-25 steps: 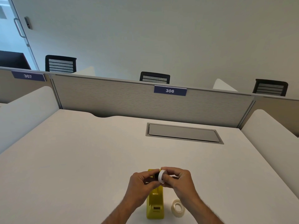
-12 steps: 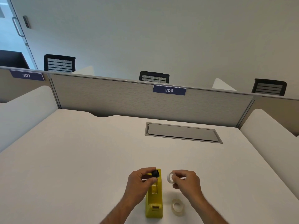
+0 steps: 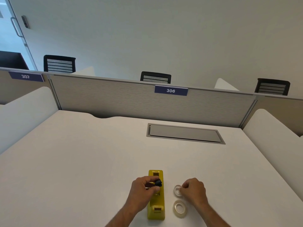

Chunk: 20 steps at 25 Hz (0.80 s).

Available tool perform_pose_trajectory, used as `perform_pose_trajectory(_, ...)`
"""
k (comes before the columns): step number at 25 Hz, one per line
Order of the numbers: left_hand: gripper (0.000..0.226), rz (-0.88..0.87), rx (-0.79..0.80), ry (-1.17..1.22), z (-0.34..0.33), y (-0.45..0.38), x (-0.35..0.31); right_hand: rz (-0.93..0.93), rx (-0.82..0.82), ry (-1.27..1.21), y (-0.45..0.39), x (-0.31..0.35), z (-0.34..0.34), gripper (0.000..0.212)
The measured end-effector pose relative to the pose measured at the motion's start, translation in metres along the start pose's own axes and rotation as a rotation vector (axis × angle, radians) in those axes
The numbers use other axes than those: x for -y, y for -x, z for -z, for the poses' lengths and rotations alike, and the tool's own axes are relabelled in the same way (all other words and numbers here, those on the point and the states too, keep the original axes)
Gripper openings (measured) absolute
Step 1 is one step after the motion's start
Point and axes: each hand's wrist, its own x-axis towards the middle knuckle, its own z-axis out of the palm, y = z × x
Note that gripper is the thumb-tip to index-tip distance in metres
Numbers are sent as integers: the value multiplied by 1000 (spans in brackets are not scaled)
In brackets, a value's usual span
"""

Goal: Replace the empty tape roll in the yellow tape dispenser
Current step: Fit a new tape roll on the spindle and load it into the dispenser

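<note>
The yellow tape dispenser (image 3: pixel 156 208) lies lengthwise on the white desk (image 3: pixel 82 161) near the front edge. My left hand (image 3: pixel 144 189) hovers over its middle, pinching a small black spindle (image 3: pixel 158 183). To the right, my right hand (image 3: pixel 193 190) holds the thin white empty tape core (image 3: pixel 177 190) low at the desk surface; whether it touches the desk is unclear. A fuller clear tape roll (image 3: pixel 179 208) lies flat just in front of the core, beside the dispenser's near end.
A grey cable hatch (image 3: pixel 185 133) is set into the desk farther back. A fabric partition (image 3: pixel 114 99) labelled 306 closes the far side, with white side dividers (image 3: pixel 275 136) left and right. Black chair backs (image 3: pixel 155 77) show beyond it.
My hands have come apart: the right hand drew the white core off the black spindle and lowered it to the right toward the desk. The left hand kept the spindle over the dispenser.
</note>
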Motion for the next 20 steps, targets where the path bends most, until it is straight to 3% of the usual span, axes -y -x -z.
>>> perform_pose_trajectory(10, 38, 7, -6, -10, 0, 3, -4, 85, -28, -86, 28, -5, -1, 19)
perform_pose_trajectory(16, 39, 15, 8, 16, -1, 7, -8, 168, 111, 117, 57, -19, -14, 63)
perform_pose_trajectory(20, 38, 28, 11, 20, -2, 9, -10, 171, 137, 119, 59, -15, -15, 71)
